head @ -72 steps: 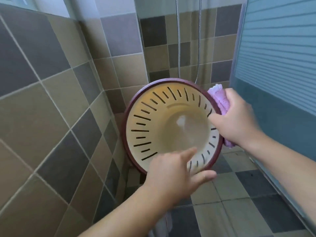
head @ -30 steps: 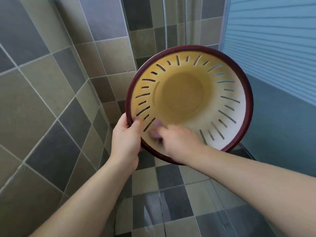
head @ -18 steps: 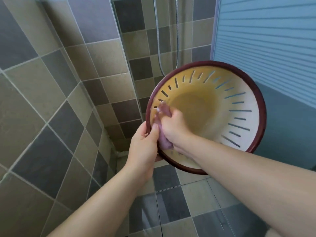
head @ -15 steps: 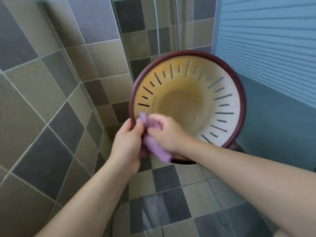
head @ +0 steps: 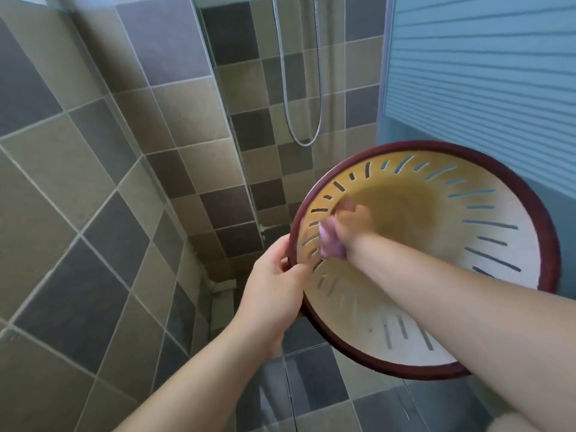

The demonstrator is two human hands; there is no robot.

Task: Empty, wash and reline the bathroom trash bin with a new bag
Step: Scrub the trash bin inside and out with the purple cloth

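Both fingers (head: 349, 210) curled: cloth (head: 330, 244), bin (head: 498, 232)

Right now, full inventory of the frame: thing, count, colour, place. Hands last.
trash bin: 1, cream slotted inside with dark red rim, held up tilted, mouth toward the camera, right of centre
cloth: 1, light purple, bunched inside the bin against its left wall
shower hose: 1, silver, hanging in a loop on the back wall
wall tiles: many, beige, grey and dark brown, left and back walls
floor tiles: several, dark grey and beige, bottom centre, look wet
ribbed panel: 1, blue, upper right behind the bin
left hand: 1, grips the bin's rim at lower left
right hand: 1, inside the bin, holds the cloth, blurred
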